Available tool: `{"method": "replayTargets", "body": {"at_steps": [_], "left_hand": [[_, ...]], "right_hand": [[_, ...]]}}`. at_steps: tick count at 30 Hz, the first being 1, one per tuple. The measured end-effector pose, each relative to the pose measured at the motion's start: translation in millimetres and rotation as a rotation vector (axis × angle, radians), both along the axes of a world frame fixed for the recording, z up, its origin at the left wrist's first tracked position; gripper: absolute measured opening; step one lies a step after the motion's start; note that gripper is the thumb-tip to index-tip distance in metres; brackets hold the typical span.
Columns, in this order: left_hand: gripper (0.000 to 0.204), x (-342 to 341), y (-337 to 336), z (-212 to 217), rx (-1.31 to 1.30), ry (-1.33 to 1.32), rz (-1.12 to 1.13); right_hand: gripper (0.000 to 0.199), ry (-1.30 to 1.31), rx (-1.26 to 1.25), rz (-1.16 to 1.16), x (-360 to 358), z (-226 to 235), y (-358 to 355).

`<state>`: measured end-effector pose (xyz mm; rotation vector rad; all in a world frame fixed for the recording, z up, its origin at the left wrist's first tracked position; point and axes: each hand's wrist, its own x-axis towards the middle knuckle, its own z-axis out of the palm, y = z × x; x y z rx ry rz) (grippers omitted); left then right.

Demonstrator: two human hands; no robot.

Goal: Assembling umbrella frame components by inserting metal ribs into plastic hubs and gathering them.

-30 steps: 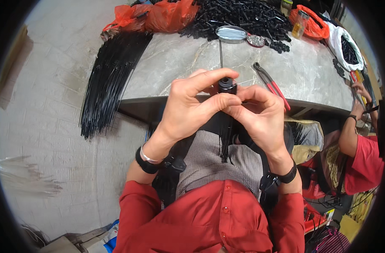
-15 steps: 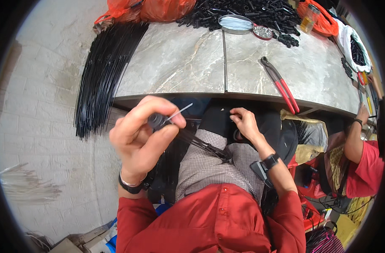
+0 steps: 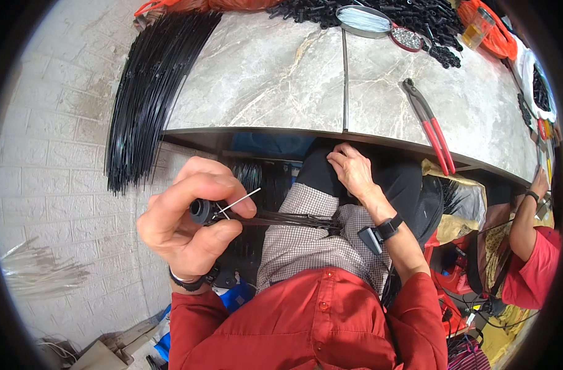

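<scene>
My left hand (image 3: 176, 231) is closed around a black plastic hub (image 3: 201, 211) with a round hollow end, left of my lap. Thin black rods (image 3: 294, 219) stretch from that hub across to my checked apron. A thin whitish strip (image 3: 243, 200) sticks out past my fingertips, and a second short pale piece crosses it at the hub. Over my dark trouser leg, just below the table edge, my right hand (image 3: 353, 171) has its fingers curled together. Whatever they may pinch is hidden.
On the grey marbled table (image 3: 257, 86) lie red-handled pliers (image 3: 431, 126), an oval tin of pale strips (image 3: 363, 21), a red-rimmed dish (image 3: 407, 38) and a black parts pile (image 3: 411, 12). Black rods (image 3: 152, 92) overhang its left end. A co-worker's arm (image 3: 528, 216) is at right.
My left hand has moved left and down with the hub, turning its round end outward. My right hand has risen slightly toward the table edge, its fingers more curled. The view has shifted.
</scene>
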<state>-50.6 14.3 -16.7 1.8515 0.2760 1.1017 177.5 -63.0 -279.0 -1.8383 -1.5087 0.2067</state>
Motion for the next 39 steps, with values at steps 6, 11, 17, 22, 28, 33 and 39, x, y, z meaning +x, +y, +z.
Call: {"method": "replayTargets", "body": {"at_steps": [6, 11, 17, 22, 28, 33, 39], "left_hand": [[0.035, 1.0, 3.1, -3.8, 0.05, -0.018, 0.046], [0.036, -3.2, 4.4, -5.3, 0.036, -0.014, 0.064], [0.033, -0.9, 2.8, -4.4, 0.031, -0.025, 0.075], [0.031, 2.6, -3.9, -3.3, -0.012, -0.03, 0.094], [0.031, 3.5, -4.0, -2.5, 0.004, -0.035, 0.093], [0.034, 10.9, -7.3, 0.2, 0.031, -0.045, 0.026], [0.035, 5.9, -10.7, 2.9, 0.07, -0.018, 0.04]], "right_hand": [[0.01, 0.211, -0.11, -0.022, 7.2, 2.8, 7.0], [0.015, 1.086, -0.101, -0.171, 26.2, -12.0, 0.9], [0.005, 1.189, -0.007, -0.413, 61.1, -28.2, -9.5], [0.019, 1.239, -0.013, -0.672, 89.9, -54.7, -0.7], [0.025, 1.261, -0.037, -0.729, 97.0, -49.9, 1.2], [0.034, 1.037, -0.224, -0.54, 118.0, -68.7, -16.1], [0.055, 1.661, -0.034, 0.034, 92.8, -20.2, -54.1]]}}
